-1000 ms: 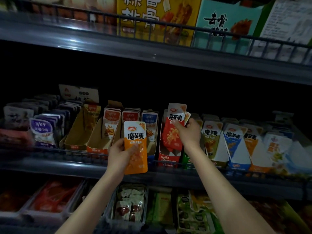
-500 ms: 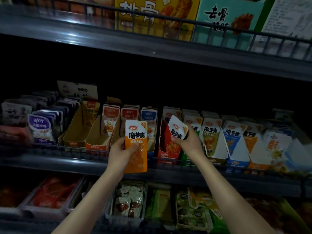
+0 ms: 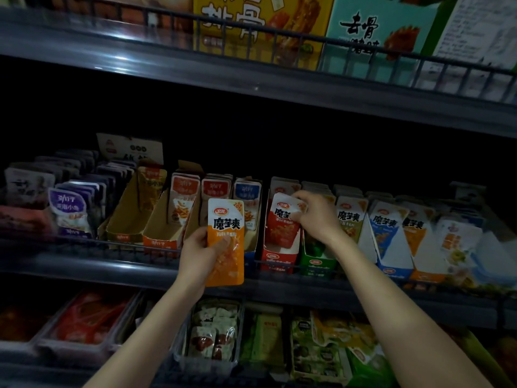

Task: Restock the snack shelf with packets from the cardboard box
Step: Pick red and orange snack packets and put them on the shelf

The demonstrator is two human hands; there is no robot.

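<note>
My left hand point(image 3: 200, 254) grips an orange snack packet point(image 3: 226, 242) upright in front of the middle shelf point(image 3: 84, 266). My right hand point(image 3: 313, 217) pinches the top of a red packet point(image 3: 282, 222) that stands in the red display carton point(image 3: 279, 257). More packets of the same kind stand behind it. The cardboard box of the task is not in view.
Green point(image 3: 319, 261), blue point(image 3: 391, 247) and orange point(image 3: 422, 247) cartons of packets stand right of the red one. Half-empty brown cartons point(image 3: 126, 219) and purple packets point(image 3: 70, 211) fill the left. A wire rail point(image 3: 195, 249) fronts the shelf. Large boxes point(image 3: 257, 23) sit above, trays point(image 3: 209, 334) below.
My right hand has lowered the red packet from above the carton down into it. The left hand with the orange packet has stayed nearly still.
</note>
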